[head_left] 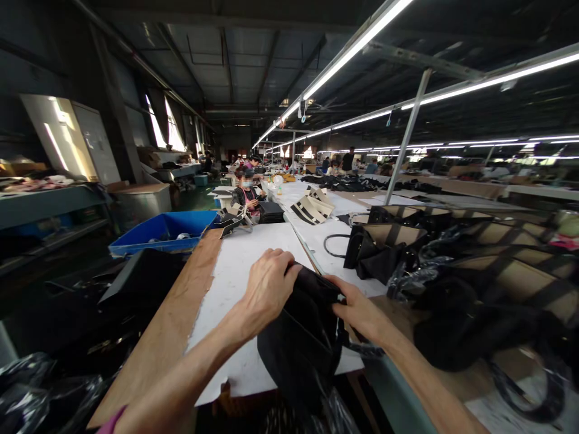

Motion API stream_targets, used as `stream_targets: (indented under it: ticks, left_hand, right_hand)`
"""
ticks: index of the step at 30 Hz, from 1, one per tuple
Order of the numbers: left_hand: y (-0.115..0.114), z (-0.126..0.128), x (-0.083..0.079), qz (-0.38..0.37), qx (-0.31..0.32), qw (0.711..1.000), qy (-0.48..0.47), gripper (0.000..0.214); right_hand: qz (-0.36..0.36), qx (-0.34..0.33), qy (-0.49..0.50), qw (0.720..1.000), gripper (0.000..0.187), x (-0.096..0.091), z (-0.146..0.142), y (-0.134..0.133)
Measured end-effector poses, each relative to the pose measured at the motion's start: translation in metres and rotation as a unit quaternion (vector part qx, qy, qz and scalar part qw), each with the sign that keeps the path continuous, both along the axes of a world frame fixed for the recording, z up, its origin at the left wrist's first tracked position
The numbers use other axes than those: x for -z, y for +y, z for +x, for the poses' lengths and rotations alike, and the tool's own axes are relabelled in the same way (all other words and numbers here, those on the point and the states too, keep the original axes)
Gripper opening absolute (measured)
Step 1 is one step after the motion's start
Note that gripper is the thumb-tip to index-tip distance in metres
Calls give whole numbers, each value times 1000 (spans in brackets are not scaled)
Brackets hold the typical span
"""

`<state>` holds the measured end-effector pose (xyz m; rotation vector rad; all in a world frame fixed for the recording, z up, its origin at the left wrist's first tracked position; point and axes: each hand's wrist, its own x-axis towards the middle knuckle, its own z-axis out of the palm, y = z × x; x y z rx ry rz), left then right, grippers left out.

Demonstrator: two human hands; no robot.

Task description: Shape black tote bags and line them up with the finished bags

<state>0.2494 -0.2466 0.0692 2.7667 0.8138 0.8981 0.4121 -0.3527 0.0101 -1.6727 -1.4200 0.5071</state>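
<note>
Grip of the left hand (pixel 271 278) is clamped on the upper edge of a soft black fabric bag (pixel 296 343), and the right hand (pixel 357 306) pinches that edge farther right. The bag is at the near edge of a brown-topped bench (pixel 167 319), partly over white paper (pixel 239 256). Beige-and-black handbags (pixel 389 235) stand to the right; a rectangular blue plastic bin (pixel 158 242) sits left. Farther off, black-striped beige pieces (pixel 319 207) lie right of a person (pixel 239 196).
</note>
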Motion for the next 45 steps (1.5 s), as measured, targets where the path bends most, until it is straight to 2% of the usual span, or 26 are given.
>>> stream_targets:
  ticks: [3,6,9,13,16,19,23,27,30,33,35,38,42,45]
  left_hand:
    - [14,28,10,18,1,991,131,17]
    - [14,37,25,26,6,982,188,26]
    - [13,34,30,15,21,978,207,32]
    - [21,31,27,1,44,973,225,34]
    - [31,26,25,-33,105,968,224,39]
    - [43,20,25,-53,162,962,213,35]
    - [54,16,25,-74,182,952,236,31]
    - [55,24,27,-56,201,953,219,36]
    - [50,39,31,-54,170,965,194,37]
    - [44,52,34,-68,111,974,188,23]
    - [41,57,35,-72,106,974,187,17]
    - [41,52,35,-71,135,967,204,13]
    - [47,28,31,-119,213,933,264,17]
    - [52,14,27,-169,203,931,250,25]
  right_hand:
    - [-1,-2,16,1000,58,-3,5,-10]
    - [-5,16,33,999,57,-1,11,-19]
    - [-5,17,48,999,48,4,16,-24]
    - [-3,33,61,998,42,13,19,-24]
    - [-4,46,65,997,41,17,21,-24]
    - [2,52,65,997,38,17,24,-25]
    - [5,42,67,997,38,16,25,-24]
    - [4,54,45,997,37,17,23,-21]
    - [2,66,34,997,37,18,20,-20]
    - [2,76,31,997,35,16,16,-20]
    - [-2,89,24,996,34,14,13,-20]
    - [-1,99,13,995,33,13,14,-21]
    - [23,65,38,997,31,17,25,-19]
    - [21,49,46,998,29,20,31,-16]
